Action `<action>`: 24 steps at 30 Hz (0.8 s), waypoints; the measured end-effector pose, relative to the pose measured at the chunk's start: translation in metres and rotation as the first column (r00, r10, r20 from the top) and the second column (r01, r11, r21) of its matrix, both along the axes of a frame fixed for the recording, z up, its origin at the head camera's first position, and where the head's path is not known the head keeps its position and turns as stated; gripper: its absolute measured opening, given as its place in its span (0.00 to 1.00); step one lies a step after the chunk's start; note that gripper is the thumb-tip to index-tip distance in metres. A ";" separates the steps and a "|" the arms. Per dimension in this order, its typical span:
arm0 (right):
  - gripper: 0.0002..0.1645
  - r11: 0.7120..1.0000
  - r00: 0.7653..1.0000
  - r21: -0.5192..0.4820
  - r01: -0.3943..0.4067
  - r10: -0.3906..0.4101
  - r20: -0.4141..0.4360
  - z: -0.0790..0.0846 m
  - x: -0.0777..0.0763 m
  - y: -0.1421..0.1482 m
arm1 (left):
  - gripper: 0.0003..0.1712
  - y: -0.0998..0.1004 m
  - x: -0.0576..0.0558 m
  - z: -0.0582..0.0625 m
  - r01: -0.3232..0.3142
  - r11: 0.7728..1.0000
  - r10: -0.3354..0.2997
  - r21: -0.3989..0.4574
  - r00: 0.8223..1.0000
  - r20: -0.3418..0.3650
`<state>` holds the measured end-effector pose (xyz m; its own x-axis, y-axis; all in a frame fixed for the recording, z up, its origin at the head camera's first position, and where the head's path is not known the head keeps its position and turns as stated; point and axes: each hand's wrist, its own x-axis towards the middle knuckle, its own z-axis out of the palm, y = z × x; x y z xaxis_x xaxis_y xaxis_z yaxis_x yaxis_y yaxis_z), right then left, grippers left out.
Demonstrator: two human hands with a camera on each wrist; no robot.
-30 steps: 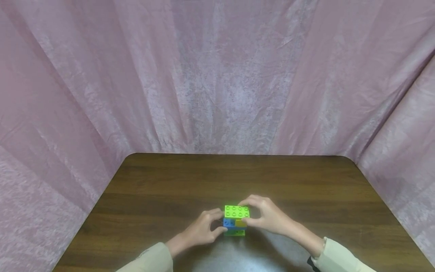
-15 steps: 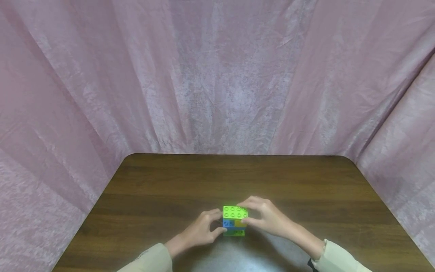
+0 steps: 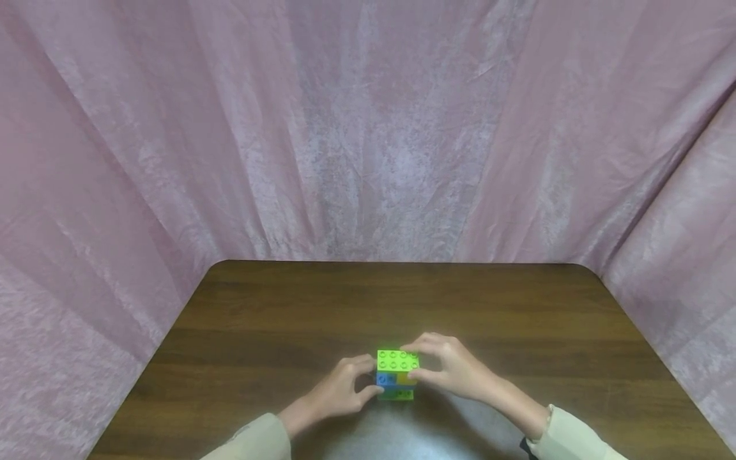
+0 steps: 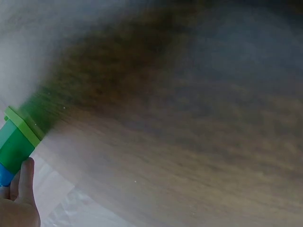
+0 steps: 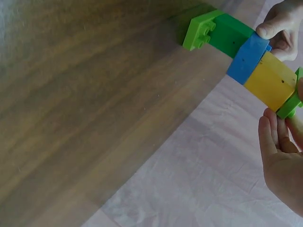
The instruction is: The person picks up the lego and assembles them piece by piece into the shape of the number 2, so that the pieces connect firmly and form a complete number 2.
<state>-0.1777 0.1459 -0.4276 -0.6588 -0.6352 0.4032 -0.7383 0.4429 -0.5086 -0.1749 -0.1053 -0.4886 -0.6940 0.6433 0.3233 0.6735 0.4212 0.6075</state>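
Note:
A stack of toy building bricks stands upright on the table, between both hands. On top lies a light green brick (image 3: 393,361) with studs. Below it come a yellow brick (image 5: 270,81) and, beside that, blue studs in the head view. Lower down are a blue brick (image 5: 247,58), a dark green brick (image 5: 232,34) and a light green base brick (image 5: 196,32). My left hand (image 3: 342,387) holds the stack's left side, thumb at the blue brick. Thumb and fingers of my right hand (image 3: 452,367) pinch the top brick at its right end.
The brown wooden table (image 3: 276,306) has rounded far corners. Pink velvet curtains (image 3: 397,128) hang behind it and along both sides. Bright glare (image 3: 397,441) lies on the tabletop in front of the stack.
The top light green brick has shifted slightly left and down, the right hand moving with it. The left hand has stayed nearly in place.

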 end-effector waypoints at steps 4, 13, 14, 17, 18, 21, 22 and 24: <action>0.21 1.000 0.999 0.011 -0.014 0.013 0.036 0.003 -0.004 0.000 | 0.20 0.000 -0.002 0.001 0.003 1.000 -0.003 0.009 1.000 -0.009; 0.20 0.999 0.997 -0.017 -0.030 0.031 0.070 0.003 -0.006 -0.003 | 0.20 -0.002 -0.002 -0.002 -0.010 1.000 0.010 0.014 1.000 -0.006; 0.20 0.999 0.997 -0.021 -0.031 0.033 0.068 0.002 -0.006 -0.003 | 0.20 -0.002 -0.001 -0.003 -0.009 1.000 0.009 0.016 1.000 -0.006; 0.19 0.999 0.998 -0.034 -0.042 0.044 0.048 0.000 -0.005 -0.004 | 0.19 -0.002 0.000 -0.005 -0.001 1.000 0.002 0.024 1.000 -0.006; 0.19 0.998 0.998 -0.038 -0.045 0.047 0.044 -0.001 -0.004 -0.004 | 0.19 -0.001 0.001 -0.006 0.001 1.000 -0.001 0.027 1.000 -0.010; 0.19 0.997 0.998 -0.054 -0.055 0.057 0.026 -0.002 -0.003 -0.004 | 0.19 0.000 0.002 -0.006 0.009 0.999 -0.009 0.040 1.000 -0.001; 0.18 0.996 0.998 -0.061 -0.058 0.059 0.018 -0.002 -0.003 -0.005 | 0.19 0.000 0.001 -0.006 0.014 0.999 -0.014 0.047 1.000 -0.007; 0.18 0.996 0.998 -0.068 -0.059 0.060 0.011 -0.002 -0.004 -0.005 | 0.19 0.000 0.000 -0.004 0.019 0.998 -0.018 0.053 1.000 -0.018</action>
<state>-0.1814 0.1406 -0.4299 -0.6260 -0.6448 0.4385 -0.7556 0.3626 -0.5455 -0.1747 -0.1057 -0.4925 -0.6761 0.6374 0.3695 0.6915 0.3761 0.6167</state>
